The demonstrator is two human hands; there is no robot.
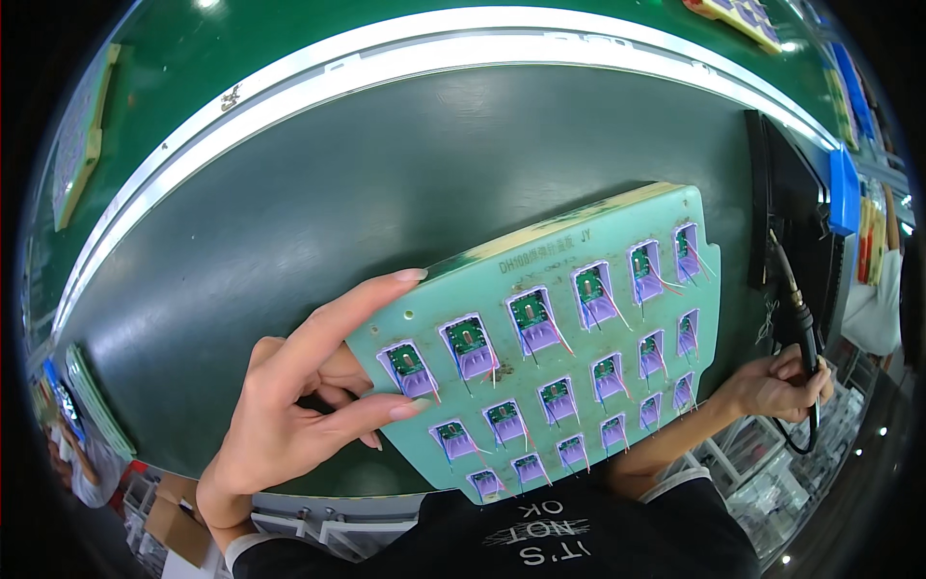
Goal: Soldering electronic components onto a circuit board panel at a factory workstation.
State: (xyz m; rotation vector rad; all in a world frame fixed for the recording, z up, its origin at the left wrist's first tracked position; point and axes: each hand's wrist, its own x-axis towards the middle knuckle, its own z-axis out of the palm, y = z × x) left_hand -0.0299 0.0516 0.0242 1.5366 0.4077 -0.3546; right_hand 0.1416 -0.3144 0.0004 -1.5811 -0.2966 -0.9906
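Note:
My left hand (pixel 294 400) grips the left corner of a light green fixture board (pixel 458 288), thumb on its face and fingers at the edge and behind. The board is tilted up off the dark green work surface. Its rows of cut-outs hold several purple plastic housings (pixel 477 361), each with a small green circuit board (pixel 529 309) inside. Thin red, blue and white wires stick out of the housings. To the right of the fixture, my right hand (pixel 779 384) is closed around the handle of a soldering iron (pixel 803 323), its metal tip pointing up and away, apart from the board.
Across the far side runs a white rail (pixel 434 46) with a green belt-like surface beyond it. Other fixture boards (pixel 82 154) lie around the edges. At right are a black panel-like object (pixel 789 183) and a blue box (pixel 844 193). Another person (pixel 92 478) is at far left, near a cardboard box (pixel 180 518).

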